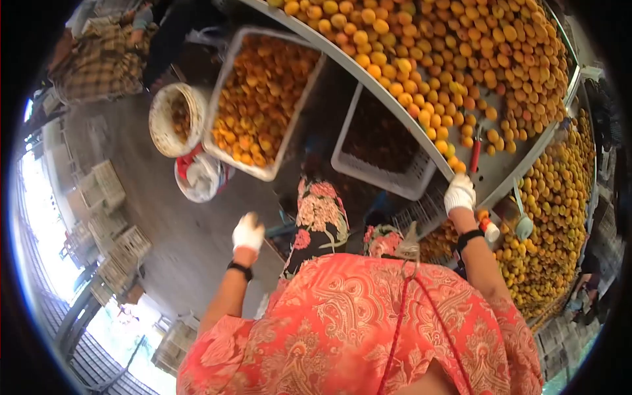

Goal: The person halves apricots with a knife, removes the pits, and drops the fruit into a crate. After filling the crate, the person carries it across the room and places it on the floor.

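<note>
My left hand (249, 233), in a white glove, hangs in the air over the floor with its fingers curled in. Whether anything is inside them is hidden. At the near corner of the metal sorting table, my right hand (460, 193), also gloved in white, has its fingers closed over the table rim (431, 146). Just beyond it a tool with a red handle (475, 158) lies on the tabletop, its metal end among the fruit. Many orange-yellow apricots (395, 66) cover the table.
A white crate (283, 141) full of orange fruit stands on the floor, with a darker-filled crate (388, 181) under the table. Left of them are a bucket (158, 125) and a smaller bucket (197, 191). More apricots (546, 230) lie to the right. A person's plaid garment (99, 66) shows upper left.
</note>
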{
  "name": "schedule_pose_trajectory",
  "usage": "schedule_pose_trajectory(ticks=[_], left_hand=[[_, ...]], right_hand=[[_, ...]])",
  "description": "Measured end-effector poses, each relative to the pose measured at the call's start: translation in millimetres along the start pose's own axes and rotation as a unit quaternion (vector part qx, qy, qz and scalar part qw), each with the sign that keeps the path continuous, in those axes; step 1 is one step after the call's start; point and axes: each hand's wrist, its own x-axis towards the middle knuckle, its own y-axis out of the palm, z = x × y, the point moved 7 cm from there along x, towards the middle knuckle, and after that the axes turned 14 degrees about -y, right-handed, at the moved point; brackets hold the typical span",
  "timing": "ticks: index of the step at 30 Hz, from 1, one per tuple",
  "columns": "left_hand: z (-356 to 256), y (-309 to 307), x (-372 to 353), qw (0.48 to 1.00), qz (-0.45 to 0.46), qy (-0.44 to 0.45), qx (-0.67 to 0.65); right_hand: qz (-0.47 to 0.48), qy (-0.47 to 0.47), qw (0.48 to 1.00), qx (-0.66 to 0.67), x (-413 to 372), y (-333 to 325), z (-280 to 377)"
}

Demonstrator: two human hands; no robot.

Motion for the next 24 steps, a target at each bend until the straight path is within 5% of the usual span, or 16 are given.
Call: schedule_pose_trajectory(ticks=[2, 6, 9, 10, 12, 14, 16, 19, 24], left_hand=[[89, 32, -33, 0.982, 0.111, -0.108, 0.109], [84, 59, -42, 0.976, 0.172, -0.093, 0.100], [16, 53, -2, 0.988, 0.129, 0.028, -0.078], [9, 62, 13, 0.962, 0.169, -0.034, -0.210], [-12, 54, 36, 0.964, 0.156, -0.037, -0.212], [-8, 43, 38, 0.919, 0.229, -0.132, -0.293], [33, 62, 67, 0.913, 0.230, -0.122, -0.314], [122, 73, 107, 0.854, 0.210, -0.289, -0.378], [251, 74, 177, 0.734, 0.026, -0.423, -0.530]], right_hand=[[-0.034, -0.034, 0.999, -0.004, -9, -20, 6], [-0.002, 0.009, 1.000, 0.012, 0, -6, 0], [-0.006, 0.003, 1.000, 0.007, 1, 4, -5], [-0.001, 0.005, 1.000, 0.006, 3, 15, -9], [0.020, 0.002, 1.000, 0.010, 0, 8, -6], [-0.024, 0.005, 0.998, 0.050, -5, -5, -1], [0.014, 0.059, 0.994, 0.089, -4, -4, -5], [-0.007, 0.057, 0.996, 0.074, -7, -6, -4], [-0.007, 0.038, 0.998, 0.054, -10, -2, -10]])
